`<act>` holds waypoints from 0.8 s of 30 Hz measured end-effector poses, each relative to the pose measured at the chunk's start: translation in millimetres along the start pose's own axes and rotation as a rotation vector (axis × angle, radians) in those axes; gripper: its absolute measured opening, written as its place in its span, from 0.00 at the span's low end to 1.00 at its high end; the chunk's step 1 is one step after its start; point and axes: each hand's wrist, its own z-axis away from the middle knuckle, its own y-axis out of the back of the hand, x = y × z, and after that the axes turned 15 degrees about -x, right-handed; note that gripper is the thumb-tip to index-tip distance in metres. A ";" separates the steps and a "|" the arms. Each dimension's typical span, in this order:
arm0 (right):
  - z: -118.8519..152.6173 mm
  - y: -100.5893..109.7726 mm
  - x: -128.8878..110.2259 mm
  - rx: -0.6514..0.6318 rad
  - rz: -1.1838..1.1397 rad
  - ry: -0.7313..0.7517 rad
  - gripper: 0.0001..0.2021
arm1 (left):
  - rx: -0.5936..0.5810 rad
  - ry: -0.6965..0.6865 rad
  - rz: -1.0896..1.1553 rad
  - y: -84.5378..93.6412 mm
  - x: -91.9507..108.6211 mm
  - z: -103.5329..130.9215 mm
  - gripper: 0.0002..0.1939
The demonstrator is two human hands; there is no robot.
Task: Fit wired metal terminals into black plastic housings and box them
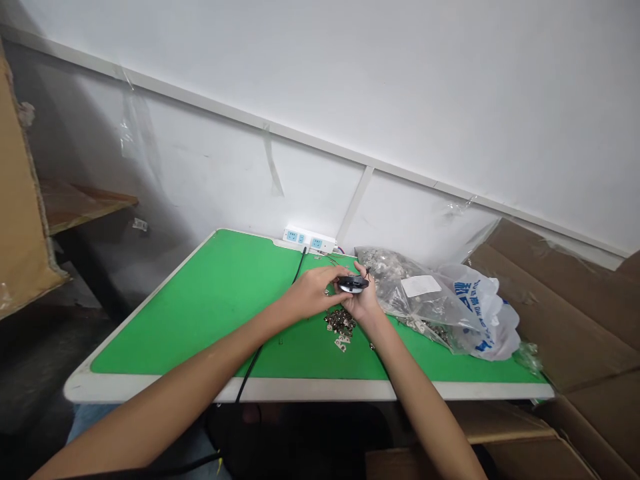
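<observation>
A small round object, black on top with a pale lower side (353,284), is held up above the green table between both hands; its kind is not clear. My left hand (316,291) pinches its left edge with thumb and fingers. Behind it and to its right, my right hand (366,301) is wrapped around it, with the fingers partly hidden. Just below the hands, a pile of small dark metal parts (341,321) lies on the table. Several flat pale pieces (342,343) lie at the near side of that pile.
A white power strip (310,239) stands at the table's back edge, and a black cable (250,367) crosses the green tabletop (200,307). Clear plastic bags of parts (387,270) and a white bag with blue print (480,307) lie right. Cardboard (555,293) stands beyond.
</observation>
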 end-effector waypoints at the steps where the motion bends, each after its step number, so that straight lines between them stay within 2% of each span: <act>1: 0.1 0.3 0.2 0.009 0.013 0.009 0.14 | 0.004 0.005 0.014 0.2 -0.1 0.0 0.19; 8: -0.6 0.1 0.0 0.039 0.038 0.010 0.16 | -0.008 0.042 0.099 1.2 1.4 -1.0 0.20; 12: 2.3 -5.5 -2.8 0.034 0.044 0.015 0.20 | 0.100 0.150 0.239 -2.9 -2.2 -4.3 0.24; 15: 5.9 -9.0 -3.8 -0.034 0.099 0.012 0.20 | 0.214 0.255 0.415 -4.6 -6.5 -8.2 0.24; 17: 7.5 -9.8 -3.2 -0.073 0.170 -0.020 0.21 | 0.274 0.278 0.562 -4.0 -9.0 -10.7 0.25; 21: 7.2 -8.2 0.1 -0.081 0.243 -0.090 0.29 | 0.322 0.296 0.742 -0.8 -13.9 -14.2 0.27; 24: 4.6 -6.1 2.4 -0.074 0.253 -0.092 0.30 | 0.338 0.314 0.796 1.2 -18.7 -14.8 0.28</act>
